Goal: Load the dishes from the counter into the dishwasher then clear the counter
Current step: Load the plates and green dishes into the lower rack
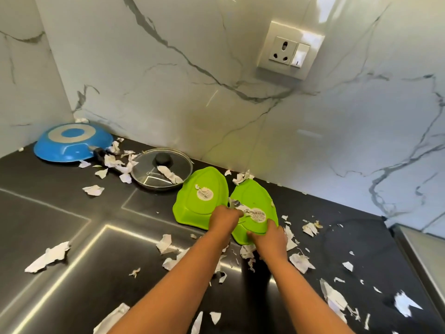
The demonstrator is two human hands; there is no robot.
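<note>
both hands are on the nearer green plate (pixel 252 201), one of two leaf-shaped plastic plates lying face down on the black counter (pixel 60 208), each with a round sticker on its underside. taking that plate as the landmark: the second green plate (pixel 202 196) lies just to its left, edges touching or nearly so; further left and back sits a glass pan lid (pixel 163 169) with a black knob, and beyond that, in the corner, an upturned blue pan (pixel 72 143). torn paper scraps (pixel 48 257) are scattered all around the plate and over the counter.

the right hand (pixel 269 233) is closed on the plate's near right rim, fingers curled under the edge. the left hand (pixel 225 218) is at the plate's left edge, pinching what looks like a crumpled bit of paper or foil lying on it; whether it also grips the plate itself i cannot tell.

this looks like the dish-collecting step, with the first plate being picked up. the dishwasher is not in view. the next move likely calls for shedding the scrap off the plate, lifting it clear, perhaps stacking it with its neighbour, then carrying it off. the paper clearing would come afterwards.
</note>
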